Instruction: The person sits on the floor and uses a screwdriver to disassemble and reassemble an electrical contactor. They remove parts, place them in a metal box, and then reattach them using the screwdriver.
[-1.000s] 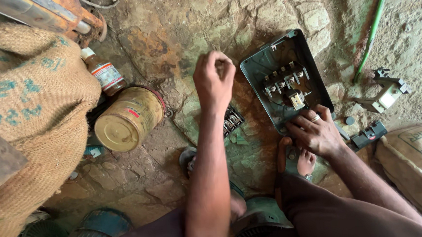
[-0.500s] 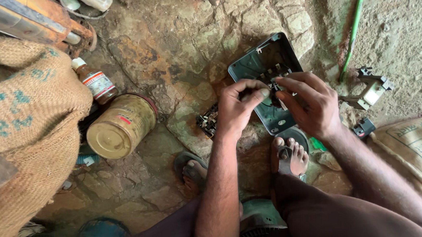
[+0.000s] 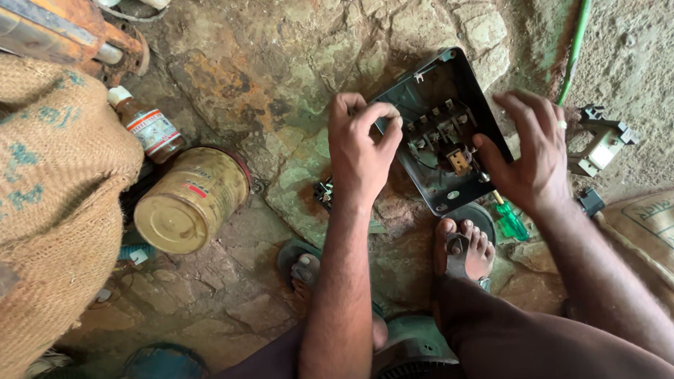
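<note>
Head view | L hand (image 3: pixel 362 146) pinches left rim of switch box (image 3: pixel 445 134), lying on stone floor (image 3: pixel 270 85) ahead of feet | R hand (image 3: pixel 531 152) fingers spread on right edge, no clamp | risk: box may skid on uneven rock, light hold | dark metal tray, brass terminals; rusty tin can (image 3: pixel 188 201), coarse jute sack (image 3: pixel 38 197)

The floor (image 3: pixel 269 70) is rough, cracked stone stained with rust and green, giving way to sandy dirt (image 3: pixel 653 57) at the upper right. Coarse burlap sacks (image 3: pixel 38 197) bulk along the left edge, and another sack (image 3: pixel 670 233) lies at the right. Soft, even daylight falls over everything.
</note>
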